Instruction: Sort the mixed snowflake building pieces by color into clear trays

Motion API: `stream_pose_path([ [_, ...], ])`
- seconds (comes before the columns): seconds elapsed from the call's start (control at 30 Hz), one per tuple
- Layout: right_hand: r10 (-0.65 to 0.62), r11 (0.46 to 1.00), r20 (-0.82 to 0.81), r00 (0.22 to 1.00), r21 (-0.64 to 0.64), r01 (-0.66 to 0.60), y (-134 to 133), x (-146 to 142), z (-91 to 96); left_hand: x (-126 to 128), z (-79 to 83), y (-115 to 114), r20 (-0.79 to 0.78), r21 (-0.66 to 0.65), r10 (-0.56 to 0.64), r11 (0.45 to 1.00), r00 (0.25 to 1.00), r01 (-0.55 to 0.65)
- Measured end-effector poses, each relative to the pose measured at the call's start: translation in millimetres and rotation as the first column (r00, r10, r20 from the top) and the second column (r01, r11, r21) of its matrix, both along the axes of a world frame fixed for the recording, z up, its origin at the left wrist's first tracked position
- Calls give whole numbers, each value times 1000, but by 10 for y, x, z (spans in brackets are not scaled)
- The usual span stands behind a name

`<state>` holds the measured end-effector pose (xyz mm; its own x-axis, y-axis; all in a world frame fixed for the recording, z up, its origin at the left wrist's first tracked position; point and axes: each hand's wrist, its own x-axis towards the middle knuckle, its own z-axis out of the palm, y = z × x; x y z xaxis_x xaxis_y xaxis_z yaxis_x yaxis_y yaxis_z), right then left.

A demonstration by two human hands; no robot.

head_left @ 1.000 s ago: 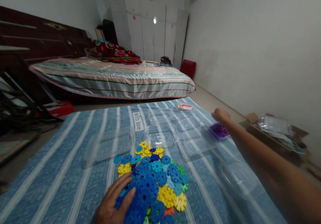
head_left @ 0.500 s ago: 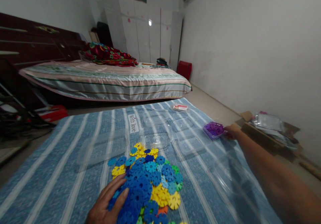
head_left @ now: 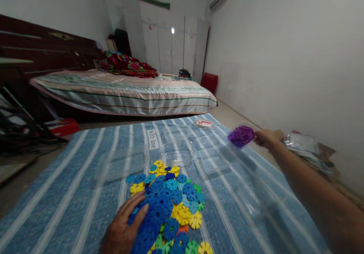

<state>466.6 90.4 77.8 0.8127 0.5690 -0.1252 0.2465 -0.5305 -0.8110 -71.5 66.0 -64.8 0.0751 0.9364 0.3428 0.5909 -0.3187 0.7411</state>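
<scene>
My right hand (head_left: 264,138) grips the edge of a clear plastic container (head_left: 247,124) at the right side of the table. Purple snowflake discs (head_left: 242,135) fill that container, which is tilted toward me. At lower centre, my left hand (head_left: 125,220) rests against a heap of blue snowflake discs (head_left: 159,204), thumb and fingers apart. Yellow discs (head_left: 182,213) lie on the heap's right side, with green discs (head_left: 192,247) and an orange one near the front.
Several clear plastic containers (head_left: 178,154) stand on the blue striped cloth (head_left: 76,193). A small red-and-white packet (head_left: 204,123) lies at the far edge. A bed (head_left: 136,98) stands beyond, and a box of plastic packaging (head_left: 303,142) is on the floor at right.
My right hand has raised the container of purple discs and tipped it toward me. My left hand stays at the heap. The view has shifted slightly.
</scene>
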Motion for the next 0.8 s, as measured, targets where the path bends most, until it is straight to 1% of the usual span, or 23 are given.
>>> stream_pose_path([
  [0.1,110,993,-23,994,47,-108,-9,-318,232,29,21,-8,9,2,-16,1000,1000,16],
  [0.17,200,977,-37,979,80,-196,-12,-618,319,56,53,-28,9,5,-25,1000,1000,25],
  [0.23,313,945,-61,948,116,-304,-25,-980,352,85,93,-60,19,12,-31,999,999,31],
  [0.27,403,909,-88,911,155,-388,-36,-1177,349,100,113,-78,27,18,-33,999,999,32],
  [0.3,474,873,-103,874,188,-451,-49,-1379,336,114,131,-98,34,23,-36,999,999,35],
  [0.37,537,832,-110,836,231,-504,-78,-1775,280,139,159,-136,46,32,-40,999,998,39],
  [0.43,586,794,-81,807,259,-550,-103,-2132,197,157,176,-171,55,43,-48,998,997,46],
  [0.53,647,729,-10,762,303,-614,-123,-2540,58,171,195,-215,85,35,-53,998,995,51],
  [0.6,669,691,62,741,315,-650,-131,-2720,-24,175,211,-240,112,9,-61,998,992,60],
  [0.67,667,667,176,724,290,-686,-144,-2838,-88,176,225,-263,147,-28,-66,997,987,71],
  [0.8,580,658,473,664,208,-723,-198,-2965,-162,174,221,-294,253,-102,-54,991,966,82],
])
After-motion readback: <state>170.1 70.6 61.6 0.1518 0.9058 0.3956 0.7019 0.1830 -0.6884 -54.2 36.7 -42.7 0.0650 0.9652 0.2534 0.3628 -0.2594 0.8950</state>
